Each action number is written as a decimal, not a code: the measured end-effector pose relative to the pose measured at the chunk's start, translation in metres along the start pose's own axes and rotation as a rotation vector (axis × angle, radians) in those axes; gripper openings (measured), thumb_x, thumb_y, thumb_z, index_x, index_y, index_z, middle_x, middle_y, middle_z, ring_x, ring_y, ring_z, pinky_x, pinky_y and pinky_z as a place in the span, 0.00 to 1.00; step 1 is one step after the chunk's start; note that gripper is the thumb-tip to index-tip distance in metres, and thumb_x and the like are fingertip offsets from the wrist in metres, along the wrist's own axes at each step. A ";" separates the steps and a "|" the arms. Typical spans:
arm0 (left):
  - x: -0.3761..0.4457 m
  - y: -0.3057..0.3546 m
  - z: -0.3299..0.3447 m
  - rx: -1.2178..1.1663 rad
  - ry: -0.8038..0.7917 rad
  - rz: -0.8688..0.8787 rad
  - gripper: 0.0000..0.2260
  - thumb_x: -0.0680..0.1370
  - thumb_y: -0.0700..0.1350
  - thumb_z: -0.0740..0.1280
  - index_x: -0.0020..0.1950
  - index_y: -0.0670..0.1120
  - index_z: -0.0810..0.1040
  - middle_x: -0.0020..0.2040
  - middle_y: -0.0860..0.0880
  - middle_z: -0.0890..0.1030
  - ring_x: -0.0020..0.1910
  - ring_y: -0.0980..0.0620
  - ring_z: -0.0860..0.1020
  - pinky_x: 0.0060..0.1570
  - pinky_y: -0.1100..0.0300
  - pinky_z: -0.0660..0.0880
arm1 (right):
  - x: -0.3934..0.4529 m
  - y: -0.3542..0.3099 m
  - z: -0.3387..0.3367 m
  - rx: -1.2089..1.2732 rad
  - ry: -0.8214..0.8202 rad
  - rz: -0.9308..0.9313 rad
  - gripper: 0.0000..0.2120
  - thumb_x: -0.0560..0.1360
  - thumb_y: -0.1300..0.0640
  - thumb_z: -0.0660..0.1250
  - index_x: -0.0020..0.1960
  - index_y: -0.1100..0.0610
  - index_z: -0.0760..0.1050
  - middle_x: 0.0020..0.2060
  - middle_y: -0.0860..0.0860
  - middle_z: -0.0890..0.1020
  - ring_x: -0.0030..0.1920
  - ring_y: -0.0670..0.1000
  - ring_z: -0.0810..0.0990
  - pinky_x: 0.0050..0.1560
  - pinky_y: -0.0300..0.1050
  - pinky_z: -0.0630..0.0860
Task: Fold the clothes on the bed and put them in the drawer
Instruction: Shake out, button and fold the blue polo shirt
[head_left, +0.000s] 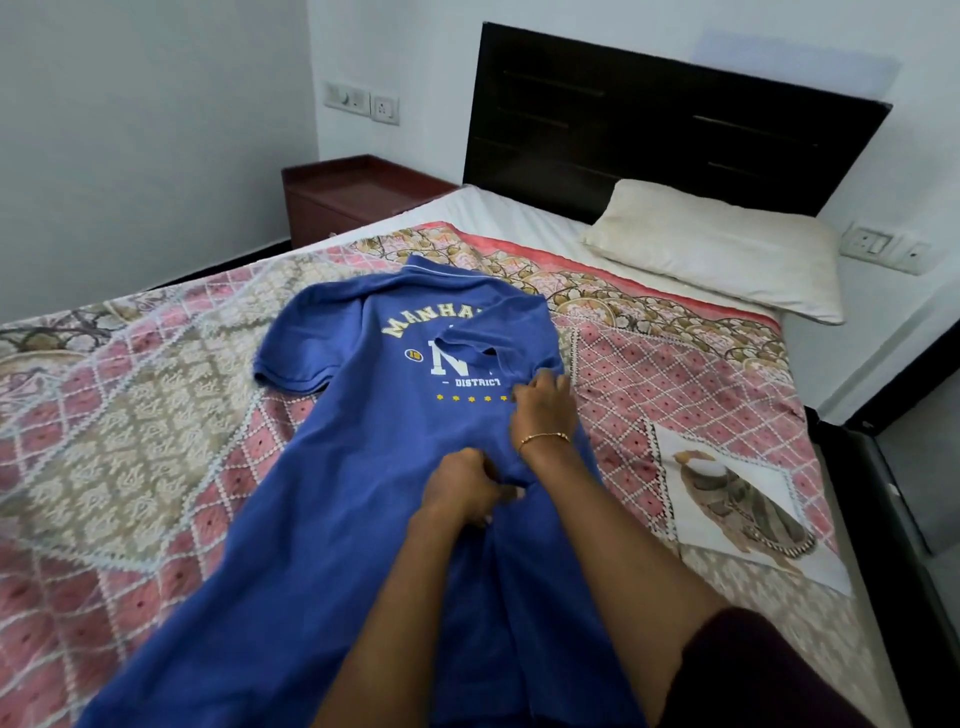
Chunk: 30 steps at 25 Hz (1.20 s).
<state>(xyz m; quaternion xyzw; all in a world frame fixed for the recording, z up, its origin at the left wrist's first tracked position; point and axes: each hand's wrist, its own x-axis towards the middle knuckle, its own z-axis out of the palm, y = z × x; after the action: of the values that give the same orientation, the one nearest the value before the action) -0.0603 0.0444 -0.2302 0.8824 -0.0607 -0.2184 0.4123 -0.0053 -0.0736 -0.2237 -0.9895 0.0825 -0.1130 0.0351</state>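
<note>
- Blue polo shirt (363, 467) lies back-up on the bed (130, 415), collar at the far end, hem nearest me.
- Shirt's right side is folded in over the back; its right sleeve lies across the printed lettering. Left sleeve spread flat.
- My left hand (460, 486): fingers (493, 491) curled, pinching a bunch of shirt fabric at mid-back.
- My right hand (543, 410), just beyond the left: fingers bent, gripping the folded right edge; bracelet (545, 438) at the wrist.
- Pillow (722, 247) at far right by the headboard (649, 124).
- Bedside cabinet (358, 195) at far left, beside the bed.
</note>
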 end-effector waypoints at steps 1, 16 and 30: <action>0.005 -0.001 -0.001 -0.006 -0.025 -0.005 0.09 0.72 0.46 0.72 0.37 0.46 0.74 0.36 0.42 0.81 0.31 0.46 0.79 0.43 0.51 0.81 | 0.012 -0.001 0.005 -0.063 -0.007 -0.028 0.16 0.79 0.62 0.52 0.61 0.62 0.75 0.66 0.58 0.67 0.68 0.60 0.61 0.63 0.52 0.63; 0.017 -0.002 -0.019 0.039 -0.433 -0.274 0.12 0.76 0.37 0.65 0.33 0.40 0.73 0.23 0.48 0.79 0.20 0.56 0.75 0.36 0.61 0.77 | 0.178 -0.004 0.003 0.910 0.139 0.373 0.21 0.71 0.70 0.67 0.29 0.54 0.60 0.29 0.52 0.71 0.46 0.56 0.81 0.46 0.56 0.79; 0.026 -0.009 -0.021 0.010 -0.301 -0.262 0.10 0.75 0.43 0.69 0.39 0.43 0.69 0.18 0.49 0.74 0.24 0.52 0.77 0.42 0.57 0.79 | 0.149 -0.036 0.042 1.285 -0.342 0.170 0.33 0.75 0.73 0.60 0.76 0.57 0.54 0.59 0.59 0.75 0.54 0.52 0.79 0.54 0.40 0.77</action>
<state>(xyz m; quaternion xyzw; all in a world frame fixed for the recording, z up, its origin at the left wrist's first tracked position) -0.0286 0.0579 -0.2342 0.8421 -0.0073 -0.3994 0.3624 0.1529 -0.0612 -0.2288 -0.7660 0.0699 0.0218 0.6387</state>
